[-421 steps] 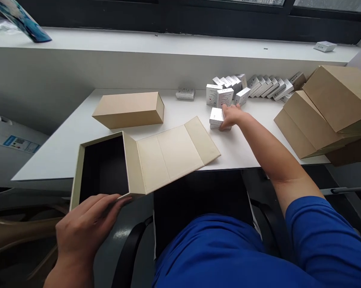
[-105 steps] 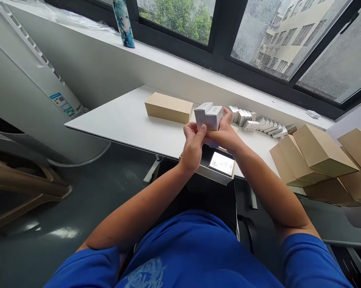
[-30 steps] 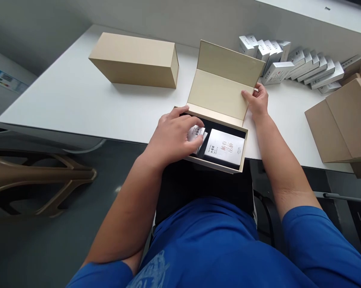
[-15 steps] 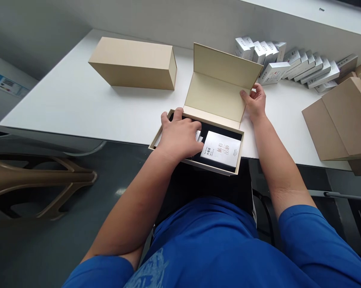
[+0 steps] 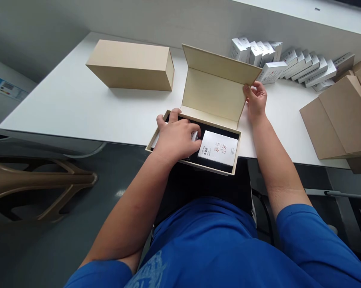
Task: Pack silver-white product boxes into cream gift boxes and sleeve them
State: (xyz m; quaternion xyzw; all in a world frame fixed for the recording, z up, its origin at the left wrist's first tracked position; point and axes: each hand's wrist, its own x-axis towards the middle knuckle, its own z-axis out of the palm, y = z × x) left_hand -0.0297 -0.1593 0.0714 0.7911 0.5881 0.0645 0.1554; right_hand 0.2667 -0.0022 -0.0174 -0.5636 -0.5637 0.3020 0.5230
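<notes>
A beige gift box (image 5: 232, 170) with a black inside sits at the table's front edge, its hinged lid (image 5: 214, 91) standing up. One small white packet (image 5: 218, 148) lies flat in the right half of the box. My left hand (image 5: 177, 135) is inside the left half, fingers curled over another small white packet (image 5: 194, 135) that it mostly hides. My right hand (image 5: 256, 99) grips the right edge of the raised lid.
A closed beige box (image 5: 129, 65) lies on the white table (image 5: 69, 104) at the left. Several small white packets (image 5: 288, 64) stand in a row at the back. Stacked brown boxes (image 5: 339, 116) fill the right edge. A tan chair (image 5: 33, 184) stands left below the table.
My left hand has pushed its packet lower into the box's left half. The lid has tipped up more, with my right hand sliding higher along its edge.
</notes>
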